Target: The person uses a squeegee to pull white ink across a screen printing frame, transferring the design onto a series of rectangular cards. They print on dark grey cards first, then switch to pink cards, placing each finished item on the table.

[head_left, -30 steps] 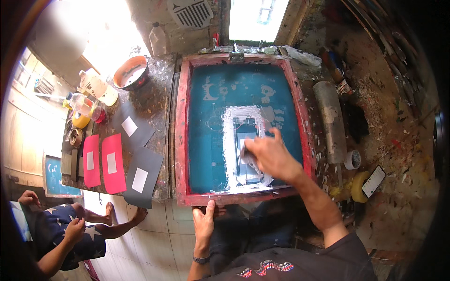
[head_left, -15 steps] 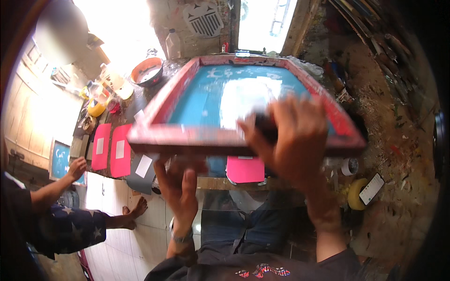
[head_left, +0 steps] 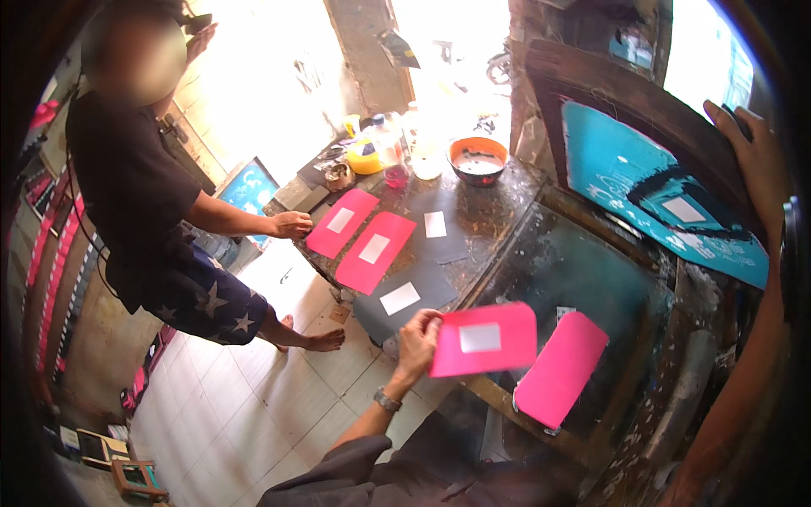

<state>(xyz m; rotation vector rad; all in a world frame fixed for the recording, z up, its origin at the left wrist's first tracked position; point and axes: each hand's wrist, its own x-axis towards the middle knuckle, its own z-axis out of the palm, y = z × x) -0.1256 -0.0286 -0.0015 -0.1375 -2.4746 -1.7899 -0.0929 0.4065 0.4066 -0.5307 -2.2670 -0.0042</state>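
The left hand (head_left: 418,345) pinched a patched pink card (head_left: 483,338). Right of that hand, nearest it, a plain pink card (head_left: 562,370) slanted away rightward. The right hand (head_left: 752,156), by the raised frame (head_left: 621,160), had an unclear grip.

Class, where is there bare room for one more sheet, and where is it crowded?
On the dark board, between the raised screen and the pink sheet lying there. Crowded: the far end of the table, with bottles and a bowl.
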